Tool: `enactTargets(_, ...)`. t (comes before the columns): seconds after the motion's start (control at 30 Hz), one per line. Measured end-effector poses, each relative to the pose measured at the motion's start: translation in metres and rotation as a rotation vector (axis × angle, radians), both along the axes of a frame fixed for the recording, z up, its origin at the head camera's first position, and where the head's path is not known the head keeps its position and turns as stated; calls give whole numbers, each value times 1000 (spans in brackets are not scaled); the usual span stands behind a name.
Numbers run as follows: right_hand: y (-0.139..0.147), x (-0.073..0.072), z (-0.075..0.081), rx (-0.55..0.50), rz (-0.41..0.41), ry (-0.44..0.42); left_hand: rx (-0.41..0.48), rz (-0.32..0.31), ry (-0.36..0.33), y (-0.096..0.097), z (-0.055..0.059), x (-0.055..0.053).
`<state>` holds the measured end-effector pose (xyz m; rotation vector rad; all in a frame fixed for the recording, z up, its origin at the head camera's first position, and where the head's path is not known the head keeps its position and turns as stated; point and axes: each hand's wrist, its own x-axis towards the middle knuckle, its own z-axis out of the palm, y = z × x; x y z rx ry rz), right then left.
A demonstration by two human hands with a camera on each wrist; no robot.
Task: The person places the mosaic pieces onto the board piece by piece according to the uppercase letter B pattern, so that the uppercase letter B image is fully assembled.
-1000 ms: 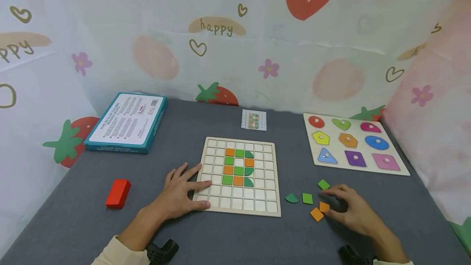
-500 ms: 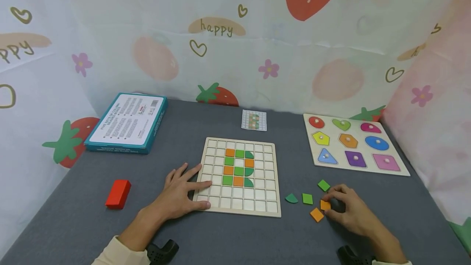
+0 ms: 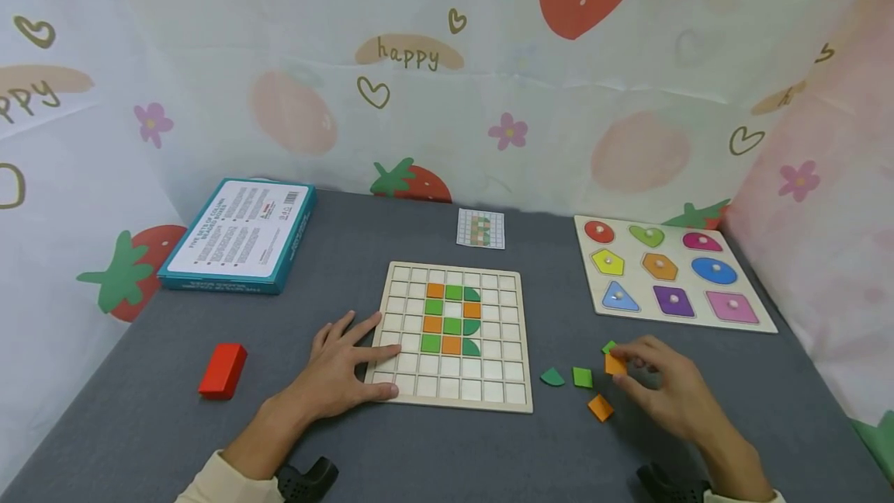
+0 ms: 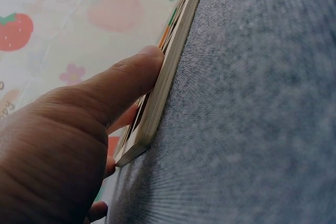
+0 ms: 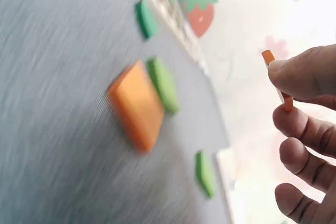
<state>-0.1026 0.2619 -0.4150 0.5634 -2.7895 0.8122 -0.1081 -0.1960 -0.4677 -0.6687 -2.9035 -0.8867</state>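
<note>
My left hand (image 3: 342, 375) rests with spread fingers on the lower left of a wooden grid board (image 3: 450, 402); in the left wrist view its thumb (image 4: 131, 80) lies on the board's edge. Orange squares, green squares and dark green quarter-round tiles fill several cells around one white cell. To the right of the board, my right hand (image 3: 667, 383) pinches an orange square tile (image 3: 615, 364) between thumb and fingers, lifted off the table. Below it on the cloth lies another orange tile (image 3: 601, 407), with a green square (image 3: 583, 377), a partly hidden green square (image 3: 610, 347) and a quarter-round tile (image 3: 552, 376).
A small pattern card (image 3: 480, 229) lies behind the board. At the back right is a shape puzzle board (image 3: 673, 274) with knobbed pieces. A teal box (image 3: 237, 235) sits at the back left, and a red block (image 3: 223, 372) lies left of my left hand.
The right hand has taken hold of the orange tile and raised it up and away from the other orange one. My left hand stays in place on the board.
</note>
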Motion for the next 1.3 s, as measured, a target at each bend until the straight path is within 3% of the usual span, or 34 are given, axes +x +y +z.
enactTargets(0.17,-14,3,14,-25,65,84,8,0,7,0,0,0)
enactTargets(0.47,-39,2,30,-101,159,132,10,-3,9,1,0,-1)
enactTargets(1.1,-101,-9,38,-259,324,155,9,9,-6,1,1,-1)
enactTargets(1.3,-119,-12,36,-265,307,130,9,8,-7,1,1,0)
